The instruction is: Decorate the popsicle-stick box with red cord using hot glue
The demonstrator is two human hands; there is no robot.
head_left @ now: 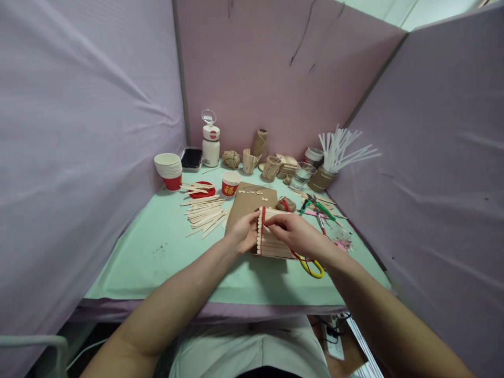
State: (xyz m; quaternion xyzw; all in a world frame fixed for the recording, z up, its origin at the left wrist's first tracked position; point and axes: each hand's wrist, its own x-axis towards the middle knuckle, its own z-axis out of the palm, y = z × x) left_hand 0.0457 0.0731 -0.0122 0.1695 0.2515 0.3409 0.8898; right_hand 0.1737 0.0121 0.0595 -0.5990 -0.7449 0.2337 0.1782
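Bare forearms come in from the near left and near right, above pale trousers (252,349), and meet at a piece faced with wooden sticks (277,245), over the near middle of the table. The left hand (244,233) is closed on its left end, where the rounded tips line up beside a red cord (263,227). The right hand (289,228) lies across the upper part, fingertips bent down next to the cord; whether they pinch it, I cannot tell. A yellow handle (313,269) shows just right of the piece, with red strands near it.

Beyond the piece lies a brown board (252,202) with small pale bits on it. Loose sticks (205,215) fan out to its left; green-handled pliers (325,211) lie to its right. A red paper cup (230,185) stands farther back, with stacked cups (169,172) at the far left, a white bottle (211,149) by the far wall, and white strips (342,149) upright at the far right.

The table's mint-green cover (157,273) has dark smudges at left and a lilac near edge. Lilac fabric walls the left side (90,105) and right side; the far wall (255,68) is pinker. Under the table, at right, a white power strip (333,341) holds dark plugs.
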